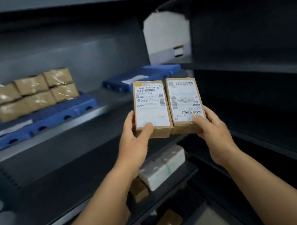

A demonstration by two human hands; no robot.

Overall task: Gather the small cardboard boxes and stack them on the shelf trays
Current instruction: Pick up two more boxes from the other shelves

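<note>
So you've got a box in each hand, left hand (134,134) gripping the left box (151,110), right hand (210,127) gripping the right box (185,104), long sides pointing away. Empty blue tray (156,71) sits just beyond; right hand's nearer.

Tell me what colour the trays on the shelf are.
Blue. Both the left tray and the right tray show clearly in the head view.
</note>
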